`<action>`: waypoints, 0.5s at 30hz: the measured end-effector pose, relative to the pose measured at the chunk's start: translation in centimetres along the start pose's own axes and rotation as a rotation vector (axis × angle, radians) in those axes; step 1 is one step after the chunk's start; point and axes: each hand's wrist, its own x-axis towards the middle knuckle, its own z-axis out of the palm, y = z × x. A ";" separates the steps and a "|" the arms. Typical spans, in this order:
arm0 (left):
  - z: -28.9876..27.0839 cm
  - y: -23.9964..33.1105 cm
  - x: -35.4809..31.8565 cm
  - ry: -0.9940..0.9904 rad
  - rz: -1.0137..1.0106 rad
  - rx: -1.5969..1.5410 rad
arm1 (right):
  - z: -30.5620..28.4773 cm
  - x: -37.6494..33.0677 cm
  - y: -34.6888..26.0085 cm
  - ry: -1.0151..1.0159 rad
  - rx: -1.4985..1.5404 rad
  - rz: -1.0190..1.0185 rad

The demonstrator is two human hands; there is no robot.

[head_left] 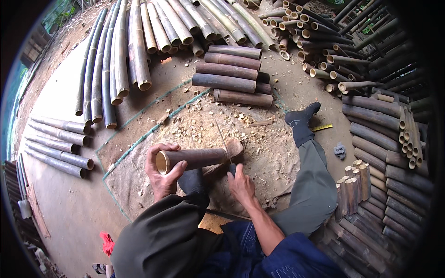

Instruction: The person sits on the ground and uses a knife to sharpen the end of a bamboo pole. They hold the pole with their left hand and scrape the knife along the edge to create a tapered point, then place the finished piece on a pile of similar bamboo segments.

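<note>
My left hand (160, 167) is wrapped round the near end of a short, dark bamboo tube (197, 158), its pale hollow mouth facing left. The tube lies nearly level, its right end against a wooden block (234, 147) on the ground cloth. Closed in my right hand (242, 185) is the dark handle of a hand tool with a long, narrow blade (221, 133). Its blade crosses the tube close to the right end. Whether it is a saw or a knife I cannot tell. Pale chips and dust (199, 121) lie around the tube.
Beyond the cloth (143, 162) several cut bamboo sections (236, 74) are stacked. Long bamboo poles (120, 51) fan out at the back left, with shorter ones (60, 143) below. Piles of bamboo (371, 125) line the right side. My outstretched leg (310, 171) lies beside a yellow tape measure (322, 127).
</note>
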 end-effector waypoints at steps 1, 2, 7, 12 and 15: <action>-1.0 0.2 -0.1 0.007 0.022 -0.015 | 0.0 0.9 -0.1 -0.033 0.044 -0.014; -2.0 0.3 0.0 0.013 0.042 -0.031 | 0.3 2.0 -0.4 -0.025 0.092 -0.069; -1.6 0.1 -0.4 0.012 0.042 0.008 | -6.8 -2.8 -6.1 0.127 0.339 -0.283; -0.7 -0.2 -0.5 -0.024 0.038 -0.003 | -1.5 -0.7 -1.9 -0.043 0.031 -0.056; -1.5 -0.6 -0.3 -0.017 0.066 0.005 | -1.2 1.6 -0.3 0.007 0.117 -0.087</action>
